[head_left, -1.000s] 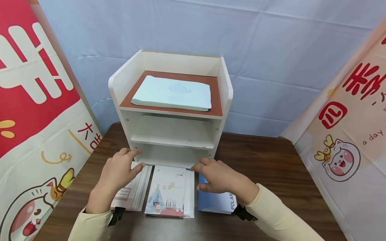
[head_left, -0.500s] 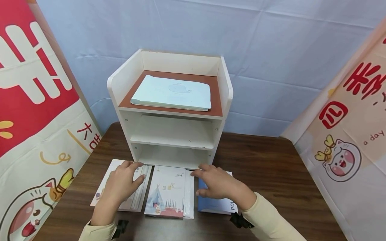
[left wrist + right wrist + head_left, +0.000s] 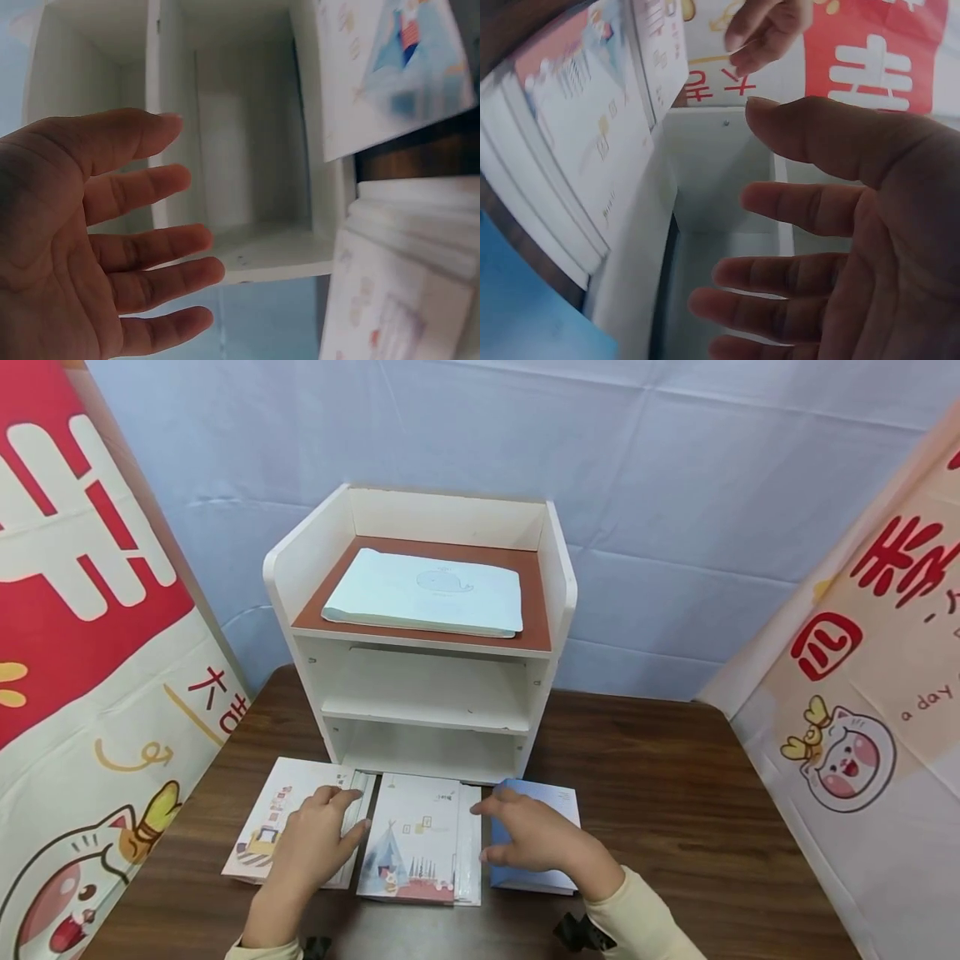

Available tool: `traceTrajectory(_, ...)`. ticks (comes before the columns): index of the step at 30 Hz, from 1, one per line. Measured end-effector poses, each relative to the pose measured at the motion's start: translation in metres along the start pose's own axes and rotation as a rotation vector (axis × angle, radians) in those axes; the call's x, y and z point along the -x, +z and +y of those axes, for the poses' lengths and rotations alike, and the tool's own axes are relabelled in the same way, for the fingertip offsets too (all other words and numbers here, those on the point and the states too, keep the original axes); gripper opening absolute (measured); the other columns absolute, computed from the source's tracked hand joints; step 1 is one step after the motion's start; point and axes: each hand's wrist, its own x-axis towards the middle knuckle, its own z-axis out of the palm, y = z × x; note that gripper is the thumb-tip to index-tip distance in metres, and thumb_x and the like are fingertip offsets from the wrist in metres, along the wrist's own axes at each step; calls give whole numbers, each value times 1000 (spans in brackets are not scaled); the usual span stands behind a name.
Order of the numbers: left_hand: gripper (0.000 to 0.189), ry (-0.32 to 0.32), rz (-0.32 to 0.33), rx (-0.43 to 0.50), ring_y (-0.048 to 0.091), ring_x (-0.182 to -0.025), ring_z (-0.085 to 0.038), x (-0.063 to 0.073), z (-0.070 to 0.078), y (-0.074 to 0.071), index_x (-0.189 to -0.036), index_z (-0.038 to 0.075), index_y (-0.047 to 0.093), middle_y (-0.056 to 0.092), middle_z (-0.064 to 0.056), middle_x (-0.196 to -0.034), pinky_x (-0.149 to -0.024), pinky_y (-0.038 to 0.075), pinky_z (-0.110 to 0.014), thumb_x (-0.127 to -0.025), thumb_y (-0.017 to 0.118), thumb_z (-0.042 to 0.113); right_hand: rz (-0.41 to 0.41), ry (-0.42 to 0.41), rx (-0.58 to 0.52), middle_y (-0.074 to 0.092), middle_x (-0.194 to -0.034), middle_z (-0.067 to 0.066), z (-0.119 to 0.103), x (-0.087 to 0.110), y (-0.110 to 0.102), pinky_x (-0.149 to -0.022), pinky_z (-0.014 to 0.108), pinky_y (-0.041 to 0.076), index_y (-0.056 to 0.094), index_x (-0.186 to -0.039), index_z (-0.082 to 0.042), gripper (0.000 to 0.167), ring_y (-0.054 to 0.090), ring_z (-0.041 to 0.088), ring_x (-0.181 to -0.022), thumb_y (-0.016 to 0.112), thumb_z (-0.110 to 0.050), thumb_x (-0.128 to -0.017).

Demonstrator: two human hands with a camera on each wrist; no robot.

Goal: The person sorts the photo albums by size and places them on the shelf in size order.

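Note:
My left hand [image 3: 318, 839] hovers with spread fingers over the right side of a left-hand stack of white books [image 3: 262, 827], hiding part of it. Above the blue book [image 3: 551, 797] on the right is my right hand [image 3: 536, 837], fingers extended and holding nothing. Between the hands lies a middle stack with a tent-pattern book [image 3: 416, 839] on top. In the left wrist view the left palm [image 3: 52, 262] faces the shelf with fingers apart. The right wrist view likewise has the right hand [image 3: 870, 247] with its fingers separated.
A white shelf unit [image 3: 300, 652] with a brown top stands behind the books. On its top lies a pale blue whale-pattern item [image 3: 427, 593], looking like a pad or bundle. Printed cloths [image 3: 847, 752] hang at both sides of the dark wooden table [image 3: 675, 818].
My left hand has moved rightward and toward me, uncovering more of the left stack. The right hand has drawn slightly left and nearer me, exposing the blue book's far edge.

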Motion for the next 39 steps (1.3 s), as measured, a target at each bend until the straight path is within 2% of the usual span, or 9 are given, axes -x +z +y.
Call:
traceTrajectory(7,37,-13,-8,23,59,-81,-35,9,6,15,-103,3,66,59,-19,-96,-63,48,-50,-72,75,21,21,13,-76,55,-116,11,3,2,15,-87,40,43,57,-121,-5,51,51,27,-107,72,-29,-79)
traceTrajectory(11,37,-37,-26,50,59,-82,-34,14,9,22,-103,3,66,59,-18,-96,-66,47,-51,-71,75,21,50,29,-159,56,-115,11,6,5,24,-86,41,43,57,-119,-4,49,51,28,-107,71,-29,-80)
traceTrajectory(14,37,-66,-32,80,59,-83,-33,18,9,30,-103,3,66,59,-17,-96,-69,48,-49,-72,75,20,110,37,-237,58,-111,10,9,4,35,-81,38,45,58,-116,-2,45,55,26,-99,69,-27,-81)
traceTrajectory(18,37,-114,-32,141,59,-87,-34,25,10,40,-105,3,66,58,-16,-99,-72,48,-47,-73,74,20,237,52,-330,62,-95,6,13,0,54,-70,35,48,60,-108,-2,33,59,23,-84,68,-21,-82)
traceTrajectory(21,37,-156,-28,180,58,-91,-34,28,11,47,-106,4,66,58,-16,-102,-75,47,-48,-74,74,20,323,95,-407,61,-88,3,14,-1,67,-68,37,49,61,-103,-2,26,60,20,-78,67,-15,-81)
traceTrajectory(26,35,-230,-7,242,57,-94,-34,32,13,56,-105,5,66,58,-17,-103,-77,46,-49,-74,73,20,438,194,-542,61,-91,10,9,-2,89,-67,37,50,61,-100,0,23,59,16,-76,67,-8,-80)
traceTrajectory(32,33,-400,25,321,57,-87,-32,35,18,60,-107,2,65,58,-19,-99,-70,45,-48,-77,70,17,613,334,-637,61,-95,15,-6,-5,115,-66,31,50,60,-102,3,27,59,20,-79,65,0,-76)
traceTrajectory(35,33,-458,58,350,56,-87,-33,38,18,64,-106,0,65,58,-20,-97,-70,43,-49,-77,69,16,611,388,-674,58,-103,18,-11,-3,126,-69,34,49,56,-111,4,37,57,27,-86,67,0,-75)
traceTrajectory(39,33,-509,82,379,55,-86,-34,42,16,72,-104,-2,65,59,-21,-94,-70,42,-49,-76,69,15,566,406,-656,53,-112,19,-15,0,137,-74,42,48,52,-117,4,47,52,32,-95,68,-2,-73)
